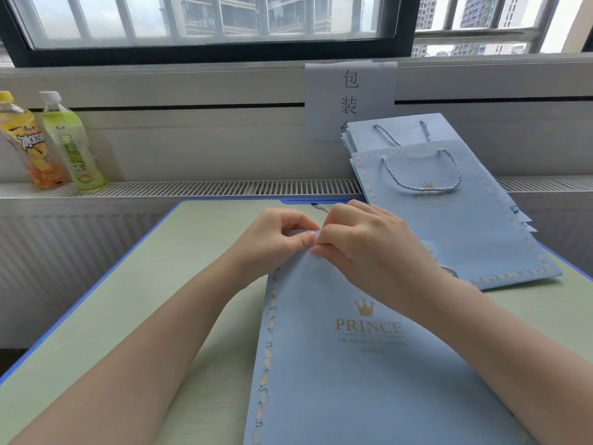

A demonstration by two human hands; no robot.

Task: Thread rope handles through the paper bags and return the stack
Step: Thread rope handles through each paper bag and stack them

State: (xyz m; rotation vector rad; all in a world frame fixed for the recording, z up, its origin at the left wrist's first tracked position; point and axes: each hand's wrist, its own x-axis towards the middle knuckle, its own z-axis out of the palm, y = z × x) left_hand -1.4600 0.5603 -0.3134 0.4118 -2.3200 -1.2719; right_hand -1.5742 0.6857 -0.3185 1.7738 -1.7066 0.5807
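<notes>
A flat light-blue paper bag (346, 374) printed "PRINCE" lies on the green table in front of me. My left hand (276, 239) pinches its top edge near the middle. Against it, my right hand (369, 248) has its fingers curled at the same spot, holding a blue-and-white rope handle (321, 207) whose end loops out behind the fingers. The hole in the bag is hidden by my fingers. A stack of blue bags (455, 220) with rope handles fitted lies at the back right, leaning onto the radiator ledge.
Two drink bottles, one yellow (25, 142) and one green (72, 146), stand on the radiator ledge at far left. A paper sign (349, 97) hangs on the wall below the window. The table (144, 284) has a blue rim.
</notes>
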